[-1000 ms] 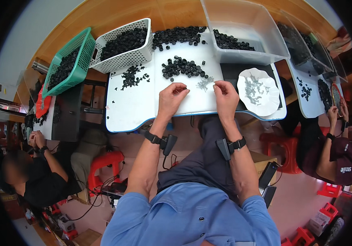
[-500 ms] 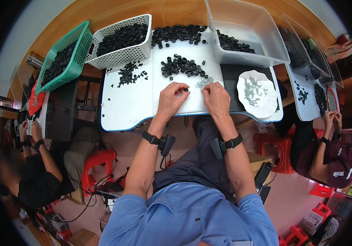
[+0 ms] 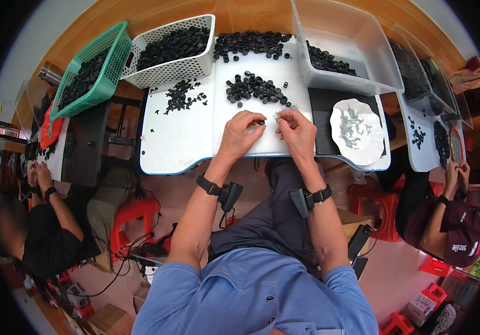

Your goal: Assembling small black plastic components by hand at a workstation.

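My left hand [image 3: 241, 134] pinches a small round black cap [image 3: 262, 122] between thumb and fingertips, above the front of the white tabletop [image 3: 178, 148]. Close on its right, my right hand [image 3: 297, 133] has its thumb and forefinger pressed together; whatever lies between them is too small to make out. Partly hidden behind that hand is a small scatter of clear little pieces [image 3: 278, 111]. Just beyond both hands sits a loose pile of black caps [image 3: 255, 89]. Off to the right, a white scalloped plate [image 3: 362, 157] holds more of the clear pieces.
Along the back stand a green basket [image 3: 118, 53], a white basket [image 3: 198, 66] and a clear plastic bin [image 3: 363, 78], all holding black parts. Another heap of caps [image 3: 251, 43] lies between them. Small black pieces [image 3: 181, 97] are strewn at left. Co-workers sit on both sides.
The view has shifted slightly, so the table sits a little further right. My right thumb and forefinger have moved from the clear pieces toward the cap. The left hand keeps its hold.
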`<action>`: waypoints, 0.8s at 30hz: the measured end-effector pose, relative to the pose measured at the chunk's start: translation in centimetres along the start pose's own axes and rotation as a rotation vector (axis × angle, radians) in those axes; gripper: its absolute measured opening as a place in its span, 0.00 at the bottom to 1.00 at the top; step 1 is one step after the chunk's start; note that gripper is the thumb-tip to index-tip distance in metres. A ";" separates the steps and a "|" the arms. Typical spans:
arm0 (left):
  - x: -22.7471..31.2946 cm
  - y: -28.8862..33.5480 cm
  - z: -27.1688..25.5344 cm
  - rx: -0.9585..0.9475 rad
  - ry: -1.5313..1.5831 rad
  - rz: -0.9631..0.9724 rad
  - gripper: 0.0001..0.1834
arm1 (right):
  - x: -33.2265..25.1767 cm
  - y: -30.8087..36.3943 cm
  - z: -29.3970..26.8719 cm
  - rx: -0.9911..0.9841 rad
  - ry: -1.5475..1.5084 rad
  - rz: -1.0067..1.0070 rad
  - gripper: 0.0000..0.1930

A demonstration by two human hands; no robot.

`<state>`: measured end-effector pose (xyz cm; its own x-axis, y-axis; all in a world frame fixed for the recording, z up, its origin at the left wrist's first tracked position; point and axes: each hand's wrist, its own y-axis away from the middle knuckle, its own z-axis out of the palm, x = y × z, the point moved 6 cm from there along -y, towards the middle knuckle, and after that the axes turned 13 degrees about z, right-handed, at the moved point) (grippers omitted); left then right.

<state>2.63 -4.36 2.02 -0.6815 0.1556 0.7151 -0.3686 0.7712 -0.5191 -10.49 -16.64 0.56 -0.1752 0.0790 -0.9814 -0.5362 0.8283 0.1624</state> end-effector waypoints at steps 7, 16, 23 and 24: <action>0.5 -0.2 0.0 0.018 -0.011 0.010 0.12 | 0.6 -0.2 0.9 -0.095 -0.132 0.003 0.06; -0.2 -0.1 -0.1 0.048 0.023 -0.012 0.12 | -0.7 0.0 1.5 -0.014 0.071 -0.191 0.05; -0.5 0.0 -0.1 0.038 0.011 -0.036 0.12 | -1.5 0.7 1.9 0.008 0.170 -0.301 0.04; -0.6 0.1 -0.1 0.041 0.007 -0.032 0.12 | -1.7 0.9 2.1 -0.005 0.198 -0.328 0.04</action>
<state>3.10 -4.30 1.54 -0.6645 0.1354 0.7349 -0.4158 0.7502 -0.5142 -8.96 -14.91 2.17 -0.1492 -0.2988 -0.9426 -0.5942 0.7890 -0.1561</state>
